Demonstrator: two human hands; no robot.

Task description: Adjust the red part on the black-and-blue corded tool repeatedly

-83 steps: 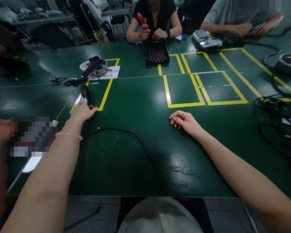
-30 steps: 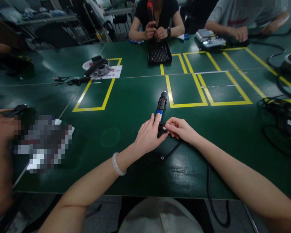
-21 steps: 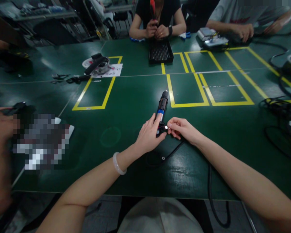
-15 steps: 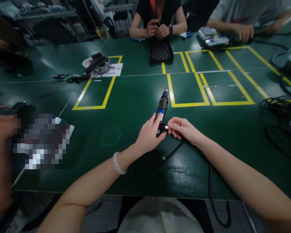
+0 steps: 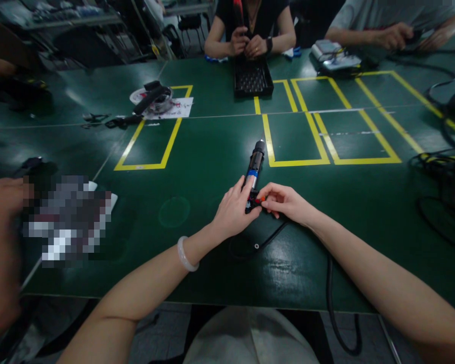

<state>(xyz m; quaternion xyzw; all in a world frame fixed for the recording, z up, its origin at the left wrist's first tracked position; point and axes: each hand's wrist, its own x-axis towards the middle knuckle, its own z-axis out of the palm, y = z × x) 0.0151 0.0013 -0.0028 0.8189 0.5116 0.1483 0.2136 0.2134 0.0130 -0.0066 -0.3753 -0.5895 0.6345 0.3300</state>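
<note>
In the middle of the green table lies an electric screwdriver (image 5: 255, 161), its dark nose pointing away from me. A blue band and a silver section show behind the nose, with dark parts at the rear end. My left hand (image 5: 233, 208) holds the tool down across its rear half, thumb near the back end. Close at its right side, my right hand (image 5: 282, 202) pinches a small red-orange piece (image 5: 263, 199) against the rear of the tool. Whether that piece is fixed to the tool is hidden by the fingers. A black cable (image 5: 273, 236) runs just below my right hand.
Yellow tape rectangles (image 5: 299, 163) mark the table ahead. Across it a person handles a red-and-black tool above a black tray (image 5: 253, 83). Another person's arm (image 5: 2, 242) reaches in at left. Tangled cables (image 5: 440, 177) lie at right; a tape spool (image 5: 151, 101) sits far left.
My right fingers have shifted slightly at the tool's rear. A red-orange piece shows there where a pale, shiny bit showed before. My left hand stays put.
</note>
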